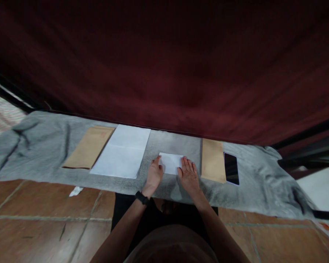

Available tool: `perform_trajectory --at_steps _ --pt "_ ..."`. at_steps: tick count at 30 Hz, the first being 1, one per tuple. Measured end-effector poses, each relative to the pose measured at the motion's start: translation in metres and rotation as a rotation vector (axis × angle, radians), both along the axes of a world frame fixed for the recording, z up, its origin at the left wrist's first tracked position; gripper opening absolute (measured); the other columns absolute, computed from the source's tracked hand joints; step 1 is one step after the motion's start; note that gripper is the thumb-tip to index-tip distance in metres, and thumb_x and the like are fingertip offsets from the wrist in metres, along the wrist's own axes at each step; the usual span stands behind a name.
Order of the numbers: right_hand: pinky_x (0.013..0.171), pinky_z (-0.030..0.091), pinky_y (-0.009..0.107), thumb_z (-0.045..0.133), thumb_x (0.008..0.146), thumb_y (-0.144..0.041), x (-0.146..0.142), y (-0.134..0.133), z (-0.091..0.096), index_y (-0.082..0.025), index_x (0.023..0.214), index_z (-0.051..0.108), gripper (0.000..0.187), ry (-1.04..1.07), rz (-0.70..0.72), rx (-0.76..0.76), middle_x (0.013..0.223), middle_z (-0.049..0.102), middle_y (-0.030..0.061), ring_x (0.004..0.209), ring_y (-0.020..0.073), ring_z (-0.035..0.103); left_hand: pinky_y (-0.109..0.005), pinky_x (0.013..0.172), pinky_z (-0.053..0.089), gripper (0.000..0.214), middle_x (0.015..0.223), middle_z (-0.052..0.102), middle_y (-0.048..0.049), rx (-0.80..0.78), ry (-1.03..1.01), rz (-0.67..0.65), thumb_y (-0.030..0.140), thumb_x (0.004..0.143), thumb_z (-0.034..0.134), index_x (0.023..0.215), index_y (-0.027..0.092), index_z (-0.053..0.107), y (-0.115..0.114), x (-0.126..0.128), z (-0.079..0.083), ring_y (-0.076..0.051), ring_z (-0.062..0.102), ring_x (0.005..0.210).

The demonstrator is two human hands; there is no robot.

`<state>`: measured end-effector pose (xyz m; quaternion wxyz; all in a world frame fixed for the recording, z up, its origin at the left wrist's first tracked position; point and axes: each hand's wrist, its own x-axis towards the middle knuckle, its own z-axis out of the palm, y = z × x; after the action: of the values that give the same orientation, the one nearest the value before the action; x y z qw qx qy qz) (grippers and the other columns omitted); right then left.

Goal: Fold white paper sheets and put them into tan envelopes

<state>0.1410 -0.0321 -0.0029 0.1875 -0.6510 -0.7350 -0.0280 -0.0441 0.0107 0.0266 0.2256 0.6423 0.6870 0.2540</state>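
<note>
A small folded sheet of white paper lies flat on the grey cloth in front of me. My left hand is at its left edge, thumb and forefinger closed on the paper there. On the opposite edge my right hand rests flat, fingers stretched out and pressing the sheet's right end. Left of my hands is a stack of larger white paper sheets, with a crease across the top one. Brown paper envelopes lie beyond that stack, and another brown envelope pile sits just right of my right hand.
A dark-screened phone lies against the right envelope pile. Grey cloth covers the narrow table, with a dark red curtain hanging behind its far edge. A scrap of white paper is on the tiled floor.
</note>
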Motion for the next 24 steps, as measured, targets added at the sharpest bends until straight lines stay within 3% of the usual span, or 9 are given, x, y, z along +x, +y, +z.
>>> perform_trajectory --at_steps 7,13,17,20,22,24 --pt "0.122 0.029 0.048 0.036 0.106 -0.028 -0.014 0.009 0.006 -0.008 0.151 0.046 0.05 0.03 0.019 -0.01 0.158 0.044 0.0161 0.147 0.0279 0.04 -0.037 0.098 0.056 0.05 0.12 0.07 -0.0125 0.049 -0.027 -0.022 0.003 0.084 0.051 0.131 0.014 0.062 -0.009 0.002 -0.01 -0.023 0.071 0.102" --pt "0.121 0.03 0.05 0.04 0.107 -0.032 -0.026 0.011 0.0 -0.012 0.154 0.042 0.051 0.04 0.063 -0.013 0.16 0.04 0.0162 0.149 0.0284 0.036 -0.033 0.095 0.057 0.046 0.121 0.069 -0.0124 0.057 0.085 -0.054 0.004 0.089 0.049 0.131 0.014 0.063 -0.011 -0.001 -0.003 -0.021 0.071 0.102" --pt "0.121 0.03 0.051 0.04 0.107 -0.032 -0.024 0.01 -0.005 -0.012 0.156 0.038 0.054 0.024 0.077 -0.019 0.162 0.036 0.0168 0.15 0.0293 0.034 -0.046 0.104 0.052 0.044 0.135 0.063 -0.0168 0.17 0.259 -0.072 0.012 0.096 0.044 0.137 0.015 0.059 -0.018 0.01 0.005 -0.029 0.063 0.121" --pt "0.122 0.028 0.05 0.041 0.104 -0.027 -0.022 0.011 -0.008 -0.011 0.156 0.039 0.054 -0.003 0.093 -0.037 0.163 0.035 0.0169 0.151 0.0285 0.032 -0.049 0.114 0.043 0.044 0.151 0.053 -0.0151 0.224 0.273 -0.243 0.023 0.102 0.039 0.144 0.017 0.053 -0.015 0.029 0.005 -0.03 0.049 0.14" --pt "0.123 0.027 0.05 0.044 0.101 -0.022 -0.021 0.01 -0.009 -0.009 0.156 0.039 0.057 -0.032 0.115 -0.047 0.162 0.036 0.018 0.151 0.0292 0.031 -0.046 0.119 0.038 0.047 0.154 0.05 -0.0131 0.218 0.275 -0.421 0.03 0.105 0.036 0.148 0.016 0.049 -0.009 0.04 0.002 -0.026 0.042 0.146" --pt "0.123 0.026 0.05 0.045 0.099 -0.019 -0.019 0.01 -0.009 -0.007 0.157 0.035 0.06 -0.057 0.13 -0.048 0.162 0.036 0.0183 0.152 0.0289 0.03 -0.047 0.122 0.033 0.052 0.157 0.046 -0.0127 0.218 0.307 -0.505 0.037 0.106 0.033 0.152 0.015 0.043 -0.005 0.046 -0.003 -0.024 0.037 0.149"
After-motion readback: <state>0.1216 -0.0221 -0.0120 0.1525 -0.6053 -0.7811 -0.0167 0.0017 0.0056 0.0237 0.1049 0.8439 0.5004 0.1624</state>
